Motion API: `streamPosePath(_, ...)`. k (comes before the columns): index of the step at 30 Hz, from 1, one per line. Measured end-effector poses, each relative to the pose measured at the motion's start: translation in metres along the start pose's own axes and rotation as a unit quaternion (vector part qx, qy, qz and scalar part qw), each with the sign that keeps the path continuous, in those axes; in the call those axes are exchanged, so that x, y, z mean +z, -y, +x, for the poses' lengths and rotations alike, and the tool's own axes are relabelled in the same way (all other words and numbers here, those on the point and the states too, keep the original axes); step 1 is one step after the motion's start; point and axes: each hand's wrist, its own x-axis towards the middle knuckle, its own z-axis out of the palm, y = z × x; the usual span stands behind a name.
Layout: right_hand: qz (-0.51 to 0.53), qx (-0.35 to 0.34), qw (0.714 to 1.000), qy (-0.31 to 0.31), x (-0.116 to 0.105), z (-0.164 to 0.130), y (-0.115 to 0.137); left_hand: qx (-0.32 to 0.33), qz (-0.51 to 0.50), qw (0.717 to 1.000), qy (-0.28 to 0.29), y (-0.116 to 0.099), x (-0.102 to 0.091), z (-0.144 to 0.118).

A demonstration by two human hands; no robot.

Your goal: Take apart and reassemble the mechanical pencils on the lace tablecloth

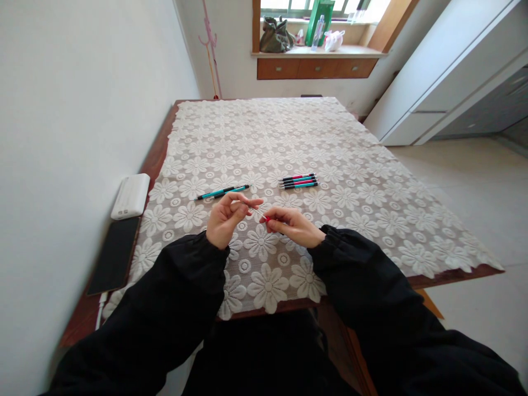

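Both hands pinch one thin pen part (259, 212) over the bench (454, 242): left hand (225, 220) grip at 9 o'clock, right hand (295, 226) at 3, both clenched on it.

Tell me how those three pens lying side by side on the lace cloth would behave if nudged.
The three pens look round-barrelled and slim, so they would probably roll, though the textured lace tablecloth may check them. They seem light and stiff. Lying close together, a nudge to one likely shifts its neighbours.
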Motion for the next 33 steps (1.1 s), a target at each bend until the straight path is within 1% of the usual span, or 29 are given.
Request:
streamPosePath(3, 0.003, 0.001, 1.000, 0.004, 0.000, 0.000, 0.000, -0.001, 0.000, 1.000, -0.005, 0.000, 0.000, 0.000)
streamPosePath(9, 0.011, 0.000, 1.000, 0.002, 0.000, 0.000, -0.003, -0.030, 0.004, 0.999, 0.011, -0.005, 0.005, -0.001)
streamPosePath(12, 0.007, -0.005, 1.000, 0.005, 0.001, 0.000, -0.002, -0.045, 0.014, 0.998, 0.032, -0.006, 0.006, -0.001)
streamPosePath(16, 0.004, -0.007, 1.000, 0.016, 0.001, 0.000, 0.002, -0.053, 0.038, 0.996, 0.063, -0.003, 0.007, -0.003)
streamPosePath(21, -0.020, -0.012, 0.999, 0.031, 0.002, -0.001, 0.005, -0.037, 0.094, 0.992, 0.075, -0.001, 0.007, -0.005)
streamPosePath(23, -0.018, -0.015, 0.999, 0.027, 0.002, -0.001, 0.005, -0.016, 0.142, 0.987, 0.078, -0.002, 0.004, -0.003)
streamPosePath(24, -0.014, -0.016, 1.000, 0.021, 0.002, -0.001, 0.005, 0.001, 0.178, 0.982, 0.070, -0.003, 0.001, -0.001)
streamPosePath(26, -0.009, -0.014, 1.000, 0.000, 0.002, -0.001, 0.005, 0.043, 0.278, 0.959, 0.037, -0.003, -0.007, 0.003)
streamPosePath(27, -0.007, -0.015, 1.000, -0.013, 0.001, -0.001, 0.005, 0.069, 0.346, 0.936, 0.009, -0.001, -0.013, 0.006)
streamPosePath(28, -0.004, -0.017, 1.000, -0.026, 0.001, -0.001, 0.004, 0.090, 0.415, 0.905, -0.004, 0.001, -0.018, 0.008)
streamPosePath(29, 0.000, -0.019, 0.999, -0.039, 0.000, -0.001, 0.004, 0.104, 0.470, 0.877, -0.005, 0.003, -0.023, 0.010)
streamPosePath(30, 0.004, -0.022, 0.998, -0.053, 0.000, -0.001, 0.004, 0.106, 0.510, 0.854, 0.004, 0.006, -0.028, 0.011)
streamPosePath(32, 0.006, -0.026, 0.997, -0.077, -0.002, -0.001, 0.003, 0.100, 0.569, 0.816, 0.021, 0.012, -0.035, 0.012)
streamPosePath(33, 0.004, -0.027, 0.996, -0.085, -0.002, 0.000, 0.003, 0.097, 0.587, 0.804, 0.027, 0.014, -0.037, 0.013)
